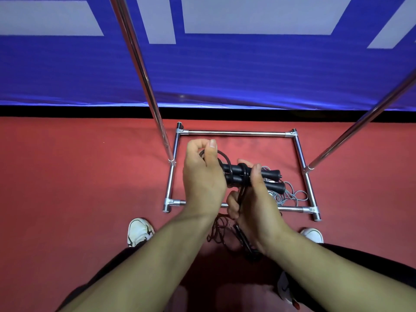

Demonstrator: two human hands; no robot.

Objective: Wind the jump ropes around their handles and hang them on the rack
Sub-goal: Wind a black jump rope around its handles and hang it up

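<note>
Two black jump rope handles [237,171] lie side by side, held level above the rack base. My left hand [202,179] grips their left ends and pinches a loop of the black rope [221,155] between thumb and fingers. My right hand [256,199] curls round the middle of the handles, where the black rope wraps them, and a strand runs down through its fingers. Below my wrists the loose remainder of the black rope [219,230] hangs in a tangle. A grey jump rope [292,195] lies on the floor inside the rack base.
The chrome rack [236,133] stands on the red floor, its base a rectangle of tubes. Its two uprights [144,77] rise left and right. A blue and white banner [225,70] stands behind. My white shoes [138,230] sit near the base.
</note>
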